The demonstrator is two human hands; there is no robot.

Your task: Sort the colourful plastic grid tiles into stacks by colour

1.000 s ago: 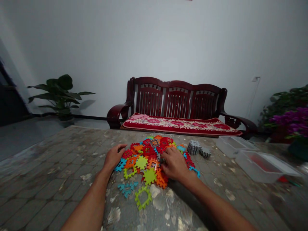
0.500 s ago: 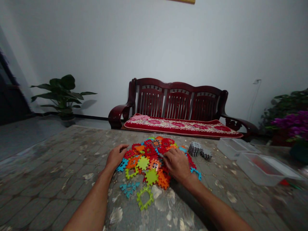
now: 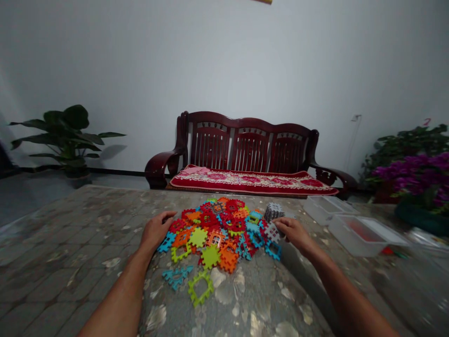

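A pile of flat toothed plastic building tiles (image 3: 210, 234) in red, orange, blue and lime green lies on the table. My right hand (image 3: 293, 231) pinches a grey tile (image 3: 272, 232) with window-like holes at the pile's right edge. Just behind it stands a stack of grey tiles (image 3: 274, 210), partly hidden by the hand. My left hand (image 3: 157, 230) rests at the pile's left side beside a blue tile (image 3: 166, 242), its fingers stretched out and holding nothing. Closer to me lie a blue triangular tile (image 3: 177, 276) and a lime green frame tile (image 3: 200, 288).
Two clear plastic boxes (image 3: 361, 245) stand on the right of the patterned table (image 3: 105, 234); the nearer has something red inside. Beyond the table is a wooden bench (image 3: 250, 145) with a red floral cover. Purple flowers (image 3: 417, 180) are at the right, a leafy plant (image 3: 70, 135) at the left.
My right hand has moved from the middle of the pile to its right edge and now holds a grey tile. My left hand stays beside the pile. The view has turned slightly right.
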